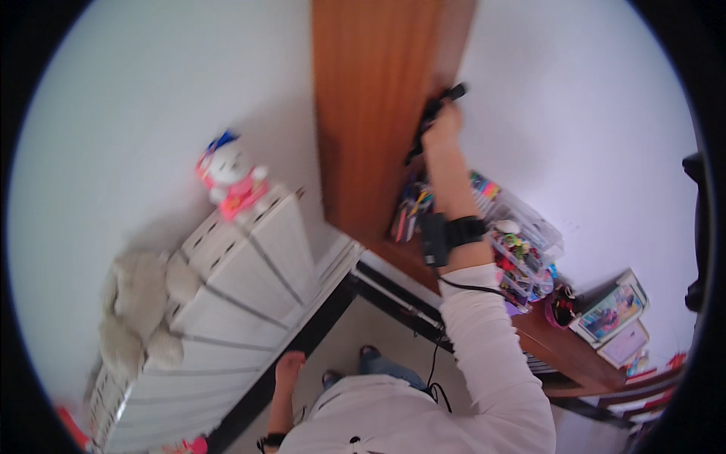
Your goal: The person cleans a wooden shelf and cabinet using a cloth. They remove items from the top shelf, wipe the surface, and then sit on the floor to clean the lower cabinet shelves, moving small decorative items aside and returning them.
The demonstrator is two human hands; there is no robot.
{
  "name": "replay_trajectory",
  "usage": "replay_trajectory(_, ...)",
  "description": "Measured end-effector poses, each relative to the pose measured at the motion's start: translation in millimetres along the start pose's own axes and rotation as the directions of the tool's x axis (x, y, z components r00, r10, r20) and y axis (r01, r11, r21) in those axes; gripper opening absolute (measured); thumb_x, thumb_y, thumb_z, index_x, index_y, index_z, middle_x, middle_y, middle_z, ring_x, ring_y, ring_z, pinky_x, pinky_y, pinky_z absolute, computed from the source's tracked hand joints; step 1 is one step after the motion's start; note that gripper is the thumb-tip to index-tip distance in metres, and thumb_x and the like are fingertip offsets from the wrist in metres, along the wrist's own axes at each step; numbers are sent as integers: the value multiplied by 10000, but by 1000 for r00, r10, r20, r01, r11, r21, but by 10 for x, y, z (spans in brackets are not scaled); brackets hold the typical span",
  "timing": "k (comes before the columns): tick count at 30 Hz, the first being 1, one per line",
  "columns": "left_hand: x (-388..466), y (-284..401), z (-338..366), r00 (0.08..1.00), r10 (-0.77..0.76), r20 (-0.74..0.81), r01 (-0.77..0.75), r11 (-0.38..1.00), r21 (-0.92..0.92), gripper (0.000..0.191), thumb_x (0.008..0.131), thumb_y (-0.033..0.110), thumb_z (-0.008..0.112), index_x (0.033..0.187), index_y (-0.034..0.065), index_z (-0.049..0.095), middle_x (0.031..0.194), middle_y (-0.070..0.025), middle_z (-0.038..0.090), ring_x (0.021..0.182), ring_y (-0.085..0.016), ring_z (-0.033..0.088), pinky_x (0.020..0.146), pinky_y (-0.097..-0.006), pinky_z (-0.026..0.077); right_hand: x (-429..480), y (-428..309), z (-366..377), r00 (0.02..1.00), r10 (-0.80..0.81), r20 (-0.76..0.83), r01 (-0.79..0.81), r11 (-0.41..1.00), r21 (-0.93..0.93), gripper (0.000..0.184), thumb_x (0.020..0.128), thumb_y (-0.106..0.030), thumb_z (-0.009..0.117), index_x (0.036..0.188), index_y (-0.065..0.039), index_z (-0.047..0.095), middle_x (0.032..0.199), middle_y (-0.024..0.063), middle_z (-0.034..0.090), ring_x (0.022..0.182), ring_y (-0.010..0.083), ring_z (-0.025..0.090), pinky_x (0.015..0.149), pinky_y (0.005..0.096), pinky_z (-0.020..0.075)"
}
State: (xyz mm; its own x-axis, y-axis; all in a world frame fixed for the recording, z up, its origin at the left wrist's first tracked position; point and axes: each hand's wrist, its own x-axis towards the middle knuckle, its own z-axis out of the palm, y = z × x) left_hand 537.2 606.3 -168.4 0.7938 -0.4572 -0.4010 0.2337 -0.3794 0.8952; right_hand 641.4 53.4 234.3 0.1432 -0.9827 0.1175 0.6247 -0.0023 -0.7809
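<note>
My right hand (446, 126) is stretched far forward and closed around a long black object (426, 119). Blur keeps me from telling what kind of object it is. It is in front of the tall brown wooden panel (368, 113), near the white wall. A black device is strapped to my right forearm, with a cable running from it. Low beside my body, near the white radiator (238, 318), hangs my left hand (290, 366). Its fingers look loosely curled, and nothing shows in it.
A white plush toy in pink (238, 184) sits on the radiator, with a beige plush toy (139, 312) beside it. On the wooden desk (558, 343) stand clear organizer drawers (524, 264), books and pens, and a framed picture (611, 311). A black cable (435, 363) trails near my feet.
</note>
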Motion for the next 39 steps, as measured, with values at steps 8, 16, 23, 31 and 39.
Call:
replay_trajectory(8, -208, 186, -125, 994, -11, -105, -9, 981, -193, 128, 908, 61, 580, 995, 2, 653, 878, -71, 680, 783, -134, 636, 743, -264, 510, -822, -1256, 755, 906, -312, 285, 319, 948, 25, 76, 972, -109, 472, 1022, -64, 507, 696, 33, 526, 466, 119, 476, 338, 275, 284)
replay_trajectory(16, -320, -31, -64, 998, -16, -54, 5, 979, -205, 127, 908, 81, 589, 984, 8, 661, 876, -64, 682, 781, -136, 639, 743, -265, 508, -1298, -769, 295, 875, -373, 309, 427, 896, -125, 373, 955, -128, 568, 1316, -65, 497, 1018, 77, 540, 582, 149, 532, 366, 251, 385)
replay_trajectory(23, -94, 249, -14, 988, 88, 123, -77, 993, -94, 136, 934, 104, 580, 1003, 9, 647, 870, -40, 663, 802, -118, 619, 757, -249, 492, -2293, -171, -992, 708, 331, 624, -446, 894, 31, 390, 932, -190, 618, 1304, -114, 531, 1145, 19, 577, 1055, 168, 562, 969, 337, 434)
replay_trajectory(31, -144, 975, 355, 943, 157, 293, -109, 979, -174, 141, 956, 76, 531, 1040, 9, 622, 951, -30, 644, 870, -111, 599, 840, -246, 468, -3215, -207, -2370, 467, 582, 666, -848, 508, 150, 449, 953, -217, 568, 1346, -35, 450, 1245, 40, 564, 1173, 177, 534, 1058, 343, 378)
replay_trajectory(39, -674, 1298, 1542, 650, 86, 755, -170, 985, 34, 196, 969, 154, 561, 1112, 28, 606, 989, -31, 650, 905, -129, 619, 810, -258, 484, -3783, -785, -4069, 511, 837, 196, -704, 538, -464, 470, 904, -294, 678, 1267, -20, 558, 1157, 66, 629, 1068, 135, 578, 918, 286, 460)
